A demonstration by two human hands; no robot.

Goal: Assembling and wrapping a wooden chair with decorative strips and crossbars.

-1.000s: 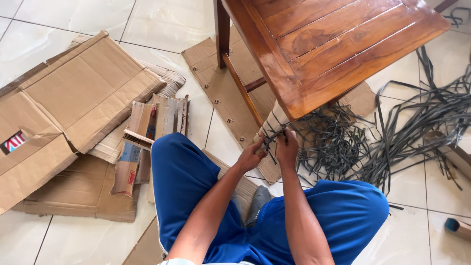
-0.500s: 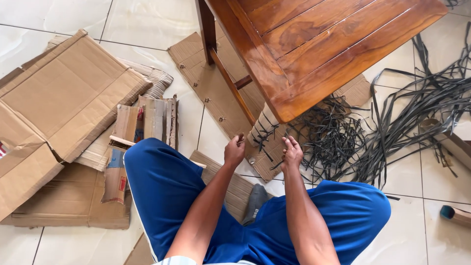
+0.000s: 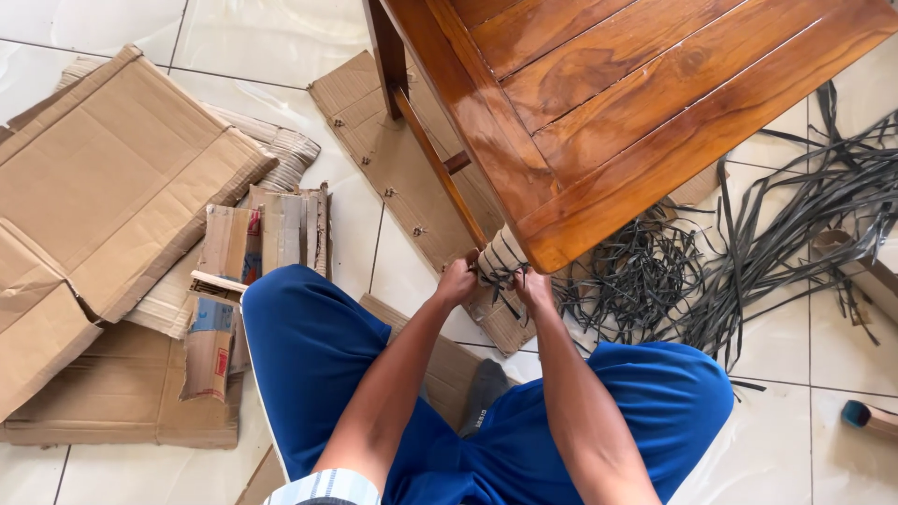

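Note:
I sit on the floor in blue trousers below a brown wooden table (image 3: 636, 122). Its near corner leg (image 3: 500, 257) is wrapped in pale cardboard bound with dark straps. My left hand (image 3: 458, 281) grips the wrapping on the leg's left side. My right hand (image 3: 533, 288) pinches a dark strap at the leg's right side. Both hands touch the wrapped leg, fingers closed.
A tangle of cut dark plastic straps (image 3: 748, 252) lies on the tiles at right. Flattened cardboard sheets (image 3: 112, 196) and torn pieces (image 3: 234, 281) cover the floor at left. A stapled cardboard strip (image 3: 393, 168) lies under the table. A blue-tipped tool handle (image 3: 865, 418) rests at far right.
My hands were apart half a second ago, the left raised off the leg; now both have closed in on the wrapped leg. The view has shifted, bringing the table nearer.

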